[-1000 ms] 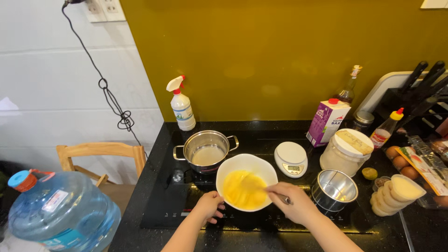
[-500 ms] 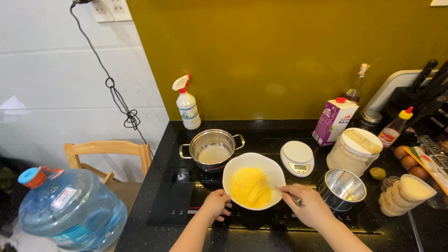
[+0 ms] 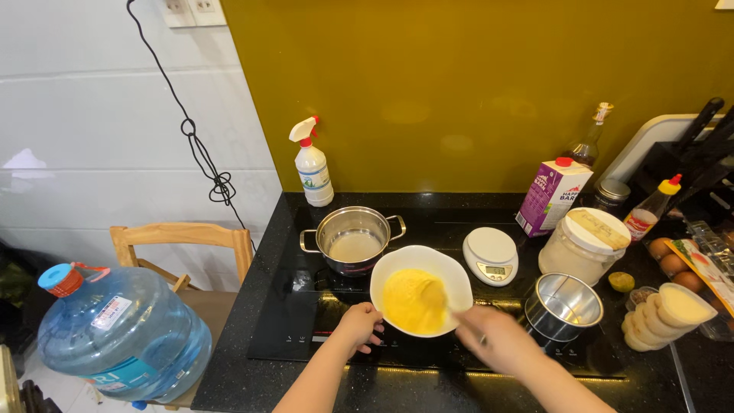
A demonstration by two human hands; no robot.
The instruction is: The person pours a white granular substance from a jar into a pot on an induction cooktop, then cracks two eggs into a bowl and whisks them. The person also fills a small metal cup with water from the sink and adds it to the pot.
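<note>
Now white bowl [image 3: 421, 264] sits between left hand [image 3: 358, 324] and right hand [image 3: 493, 344].

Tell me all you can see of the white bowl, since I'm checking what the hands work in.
The white bowl is round, wide and smooth, perhaps ceramic, and sits upright on the black cooktop in front of the steel pot. It holds a yellow mixture. The left hand grips its near rim; the blurred right hand holds a thin utensil reaching into it.
</note>
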